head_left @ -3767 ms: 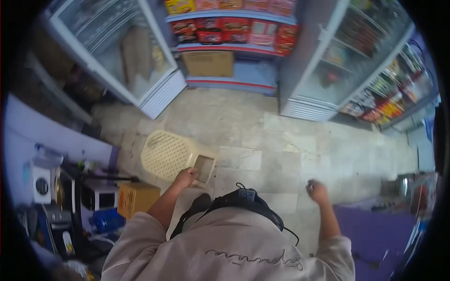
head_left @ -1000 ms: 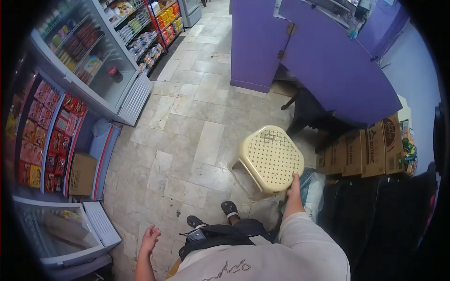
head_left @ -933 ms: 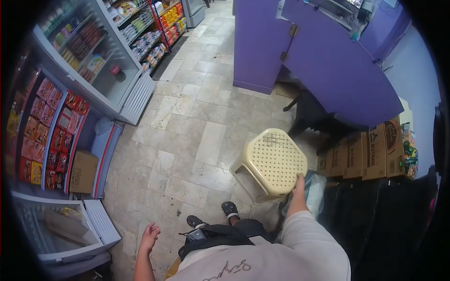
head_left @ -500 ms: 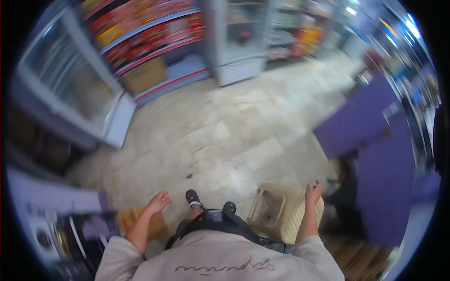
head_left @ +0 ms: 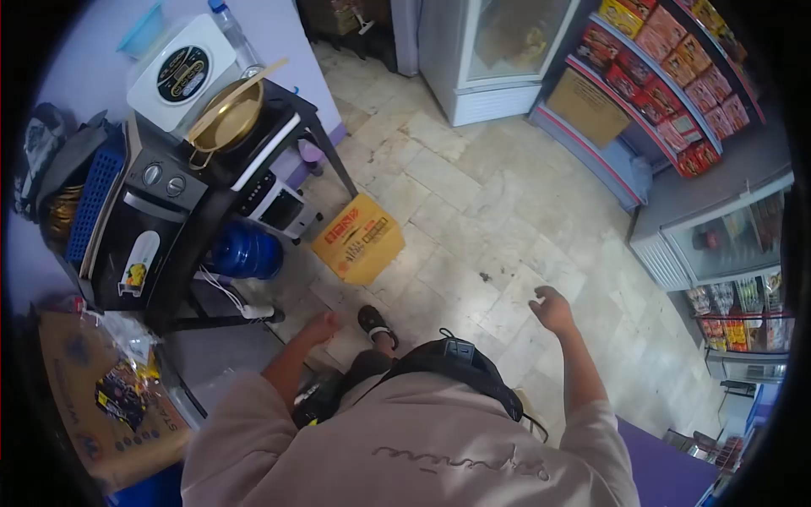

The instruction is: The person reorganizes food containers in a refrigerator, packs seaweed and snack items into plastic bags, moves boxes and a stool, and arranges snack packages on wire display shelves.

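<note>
My left hand point(head_left: 319, 327) hangs above the floor on the left of my body, below an orange-brown cardboard box point(head_left: 361, 240); its fingers look curled, but blur hides whether they hold anything. On the other side, my right hand point(head_left: 552, 308) is over the tiled floor point(head_left: 507, 245) with its fingers apart and nothing in them. Left of the box, a black table point(head_left: 325, 152) carries a gold pan point(head_left: 226, 122) with a wooden utensil across it. A blue water jug point(head_left: 245, 250) lies beneath.
A black oven point(head_left: 148, 220) and a large carton point(head_left: 110, 406) stand at the left. Glass-door fridges point(head_left: 498, 101) point(head_left: 718, 237) flank snack shelves point(head_left: 667, 84) at the upper right. A purple panel point(head_left: 667, 465) is at the lower right.
The view has swung left to the table and pan. My right hand let go of the cream stool after the older frames; the stool is now largely out of sight.
</note>
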Tool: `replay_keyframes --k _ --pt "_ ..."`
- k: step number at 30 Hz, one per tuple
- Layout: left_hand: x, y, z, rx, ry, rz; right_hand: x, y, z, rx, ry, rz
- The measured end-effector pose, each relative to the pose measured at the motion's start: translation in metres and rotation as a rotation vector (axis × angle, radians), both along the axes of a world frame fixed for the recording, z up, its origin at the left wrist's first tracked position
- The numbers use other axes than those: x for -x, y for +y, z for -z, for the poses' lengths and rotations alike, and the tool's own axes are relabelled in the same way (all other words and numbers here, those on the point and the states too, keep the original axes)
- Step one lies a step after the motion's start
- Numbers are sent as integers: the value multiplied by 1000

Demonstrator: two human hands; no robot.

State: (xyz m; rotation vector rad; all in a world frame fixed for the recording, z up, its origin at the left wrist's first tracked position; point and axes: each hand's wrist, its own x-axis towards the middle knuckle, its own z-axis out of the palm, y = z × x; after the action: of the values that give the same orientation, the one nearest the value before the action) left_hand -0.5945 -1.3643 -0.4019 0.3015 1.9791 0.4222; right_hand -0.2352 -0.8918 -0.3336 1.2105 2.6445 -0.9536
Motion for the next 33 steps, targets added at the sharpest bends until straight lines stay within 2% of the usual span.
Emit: replay_keyframes --k 3,5,7,8,10,11,12,14,18,20,21,23,24,26,27,29,31,32,33 --pt "32 -76 47 -42 51 -63 109 -20 20 6 -42 -237" --pt "61 -111 85 42 4 -118 174 -34 55 80 -49 -319" --pt "92 -129 88 -49 -79 -193 245 -60 54 108 -111 -382" --pt "108 -136 93 -32 -38 -185 271 -70 78 109 -38 -411" --pt "135 -122 90 -65 -9 -223 320 -82 110 80 -79 -534" --pt "146 -118 83 -88 -19 -289 345 -89 106 91 -151 -540" --pt "159 -115 93 -82 -32 -252 368 -99 103 113 -222 -556" --pt "177 -102 116 -106 -122 -439 399 -107 134 108 -250 -569" --pt "187 -61 163 -98 -177 -507 445 -112 170 168 -332 -540" --pt "189 -34 181 64 -190 -530 465 -109 195 148 -377 -562" --pt "190 -25 197 86 -191 -524 472 -107 217 171 -377 -558" --pt "187 -16 227 -15 -297 -732 479 -107 260 115 -239 -394" --pt "190 -5 234 12 -308 -725 484 -104 275 177 -294 -372" --pt "191 25 250 7 -397 -890 490 -100 301 256 -249 -295" --pt "190 33 264 24 -416 -871 490 -98 312 265 -268 -272" --pt "199 53 286 -148 -436 -1082 493 -90 326 462 -186 -125" --pt "200 90 274 -214 -452 -1145 490 -81 328 523 -177 -80" --pt "194 109 254 -327 -478 -1203 488 -79 326 583 -169 -52" --pt "188 124 243 -439 -500 -1254 485 -83 324 538 -147 95"
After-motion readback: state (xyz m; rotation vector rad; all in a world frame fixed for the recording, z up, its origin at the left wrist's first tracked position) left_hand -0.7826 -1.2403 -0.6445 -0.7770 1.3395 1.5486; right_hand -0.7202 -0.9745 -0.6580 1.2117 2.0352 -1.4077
